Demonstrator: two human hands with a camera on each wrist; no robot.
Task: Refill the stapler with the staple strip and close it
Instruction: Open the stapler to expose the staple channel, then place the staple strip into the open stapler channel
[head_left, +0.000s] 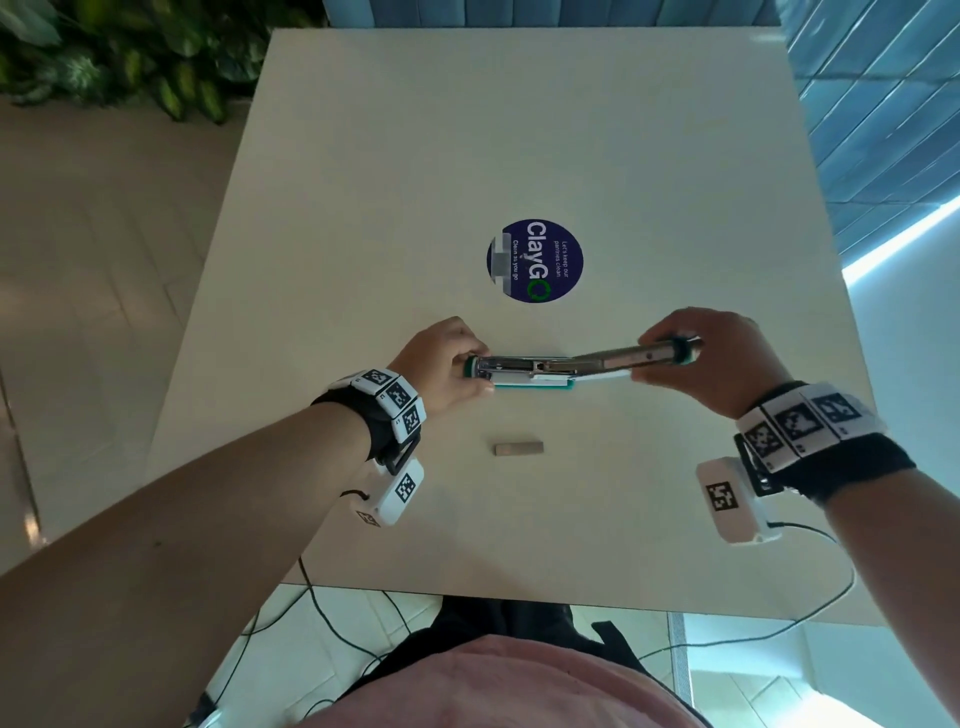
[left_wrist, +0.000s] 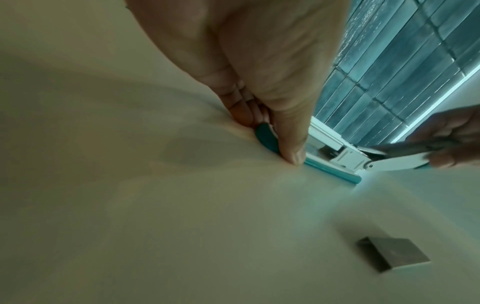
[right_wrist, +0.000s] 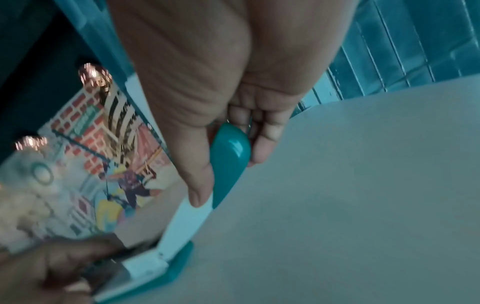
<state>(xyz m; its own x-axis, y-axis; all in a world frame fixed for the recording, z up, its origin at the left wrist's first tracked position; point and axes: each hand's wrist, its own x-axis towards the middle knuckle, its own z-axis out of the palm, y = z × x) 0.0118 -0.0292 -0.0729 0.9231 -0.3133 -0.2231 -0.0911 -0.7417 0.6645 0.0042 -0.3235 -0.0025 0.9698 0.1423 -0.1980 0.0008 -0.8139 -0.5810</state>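
A teal and white stapler (head_left: 556, 370) lies swung wide open on the table, its metal staple channel facing up. My left hand (head_left: 447, 364) pinches the teal front end of its base (left_wrist: 267, 138) down against the tabletop. My right hand (head_left: 701, 358) grips the teal tip of the opened top arm (right_wrist: 230, 158), thumb along the white side. The grey staple strip (head_left: 518, 448) lies loose on the table nearer to me, also seen as a staple strip (left_wrist: 394, 256) in the left wrist view, apart from both hands.
The cream table (head_left: 519, 130) has a round blue sticker (head_left: 535, 261) just beyond the stapler. Green plants (head_left: 119, 52) stand at the far left. A blue slatted wall (head_left: 883, 104) is on the right. Cables (head_left: 332, 618) hang below the near edge.
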